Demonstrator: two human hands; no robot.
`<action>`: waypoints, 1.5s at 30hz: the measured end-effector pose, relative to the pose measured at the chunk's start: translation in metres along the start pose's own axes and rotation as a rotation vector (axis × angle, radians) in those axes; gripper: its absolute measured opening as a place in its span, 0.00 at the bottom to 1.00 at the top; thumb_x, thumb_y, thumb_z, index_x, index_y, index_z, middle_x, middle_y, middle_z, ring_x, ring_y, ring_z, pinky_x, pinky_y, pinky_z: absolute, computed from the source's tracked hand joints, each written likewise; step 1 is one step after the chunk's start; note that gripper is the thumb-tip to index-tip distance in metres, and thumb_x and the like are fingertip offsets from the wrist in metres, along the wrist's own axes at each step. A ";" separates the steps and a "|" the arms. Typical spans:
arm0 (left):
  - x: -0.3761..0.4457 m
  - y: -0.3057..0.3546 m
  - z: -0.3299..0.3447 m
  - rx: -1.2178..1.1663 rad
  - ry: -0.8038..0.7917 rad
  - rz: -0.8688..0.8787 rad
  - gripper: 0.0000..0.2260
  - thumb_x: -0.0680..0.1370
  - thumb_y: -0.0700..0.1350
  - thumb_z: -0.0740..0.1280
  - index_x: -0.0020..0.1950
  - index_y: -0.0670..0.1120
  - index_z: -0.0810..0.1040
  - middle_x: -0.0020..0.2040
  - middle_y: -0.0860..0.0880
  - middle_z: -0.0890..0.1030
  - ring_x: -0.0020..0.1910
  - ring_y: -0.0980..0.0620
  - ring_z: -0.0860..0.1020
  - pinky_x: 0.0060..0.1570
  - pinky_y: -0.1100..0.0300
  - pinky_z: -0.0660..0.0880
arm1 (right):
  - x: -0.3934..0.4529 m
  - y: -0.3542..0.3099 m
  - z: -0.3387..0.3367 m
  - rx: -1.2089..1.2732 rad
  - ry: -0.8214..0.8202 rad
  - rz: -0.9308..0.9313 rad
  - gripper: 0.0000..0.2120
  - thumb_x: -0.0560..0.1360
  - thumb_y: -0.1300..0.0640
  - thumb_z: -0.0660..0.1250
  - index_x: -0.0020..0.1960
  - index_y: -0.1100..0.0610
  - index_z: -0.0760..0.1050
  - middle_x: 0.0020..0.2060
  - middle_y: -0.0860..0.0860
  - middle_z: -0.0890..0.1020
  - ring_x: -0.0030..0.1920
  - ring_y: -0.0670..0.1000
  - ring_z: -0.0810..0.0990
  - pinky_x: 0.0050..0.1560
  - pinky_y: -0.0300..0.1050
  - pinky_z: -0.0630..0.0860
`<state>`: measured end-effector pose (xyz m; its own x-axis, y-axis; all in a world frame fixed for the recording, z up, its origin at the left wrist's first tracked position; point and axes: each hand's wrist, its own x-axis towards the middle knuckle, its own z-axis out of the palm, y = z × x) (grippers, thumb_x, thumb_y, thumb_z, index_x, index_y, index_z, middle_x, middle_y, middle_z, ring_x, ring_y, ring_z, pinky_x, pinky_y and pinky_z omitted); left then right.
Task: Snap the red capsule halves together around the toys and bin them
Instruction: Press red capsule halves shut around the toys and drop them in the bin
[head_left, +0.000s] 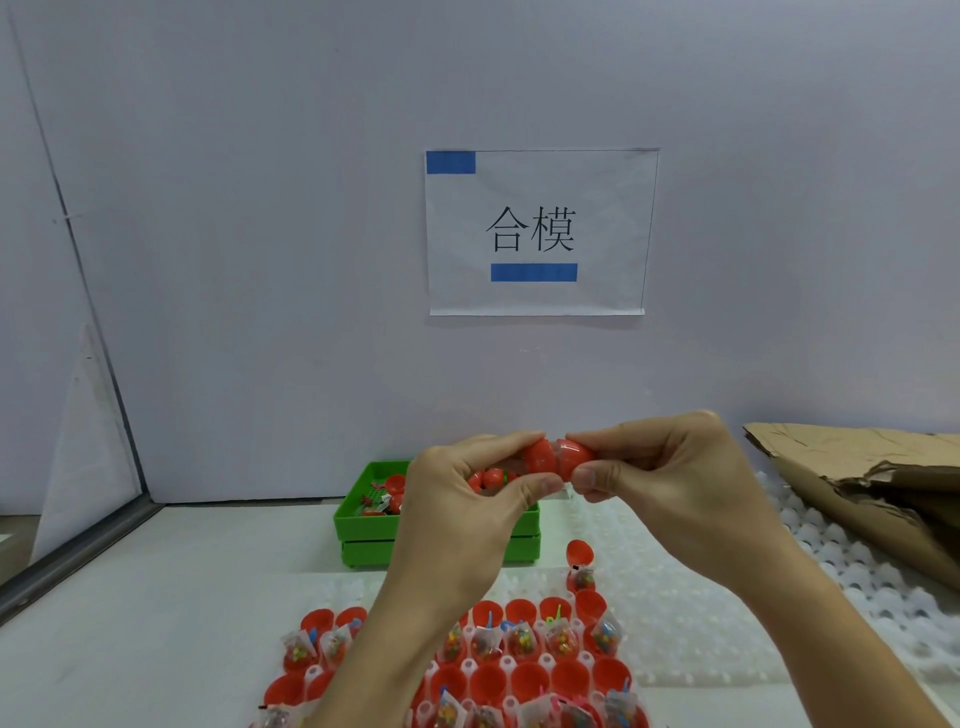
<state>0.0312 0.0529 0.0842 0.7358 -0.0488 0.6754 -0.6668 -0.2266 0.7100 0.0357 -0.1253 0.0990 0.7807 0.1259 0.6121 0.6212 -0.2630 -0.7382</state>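
Observation:
A red capsule (555, 456) is held in the air between both hands, its two halves meeting at a seam in the middle. My left hand (462, 506) pinches its left half, my right hand (670, 480) its right half. Behind them stands a green bin (366, 525) holding several closed red capsules (395, 486). Below, a white tray (675, 639) carries several open red capsule halves (519, 675) with small bagged toys (561, 636) in them. One hinged open capsule (580, 564) sits alone at the tray's upper right.
Torn brown cardboard (857, 483) lies at the right over more white moulded trays (831, 551). A paper sign (537, 231) hangs on the back wall. A metal rail (78, 556) edges the table at the left.

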 end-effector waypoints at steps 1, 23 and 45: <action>0.000 0.000 0.000 -0.007 -0.007 0.005 0.13 0.64 0.52 0.74 0.47 0.63 0.81 0.43 0.67 0.84 0.45 0.65 0.82 0.45 0.74 0.75 | 0.000 0.000 0.000 0.000 -0.003 -0.004 0.13 0.68 0.64 0.77 0.45 0.47 0.84 0.38 0.42 0.87 0.37 0.46 0.86 0.43 0.38 0.83; 0.001 0.000 -0.004 0.047 -0.062 0.018 0.15 0.69 0.44 0.76 0.49 0.62 0.82 0.47 0.64 0.84 0.48 0.64 0.82 0.48 0.73 0.76 | 0.001 0.004 0.001 -0.048 -0.018 -0.002 0.14 0.69 0.64 0.77 0.47 0.46 0.85 0.39 0.43 0.87 0.38 0.47 0.86 0.45 0.43 0.84; 0.000 0.004 -0.001 0.092 -0.026 0.020 0.19 0.71 0.37 0.76 0.47 0.63 0.82 0.44 0.64 0.84 0.45 0.65 0.81 0.44 0.74 0.75 | -0.001 0.003 0.003 -0.093 0.004 0.032 0.14 0.69 0.67 0.76 0.48 0.50 0.85 0.36 0.42 0.87 0.35 0.45 0.85 0.41 0.36 0.81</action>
<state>0.0283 0.0529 0.0870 0.7263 -0.0788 0.6829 -0.6683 -0.3134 0.6747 0.0372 -0.1228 0.0957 0.7996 0.1125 0.5899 0.5868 -0.3548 -0.7279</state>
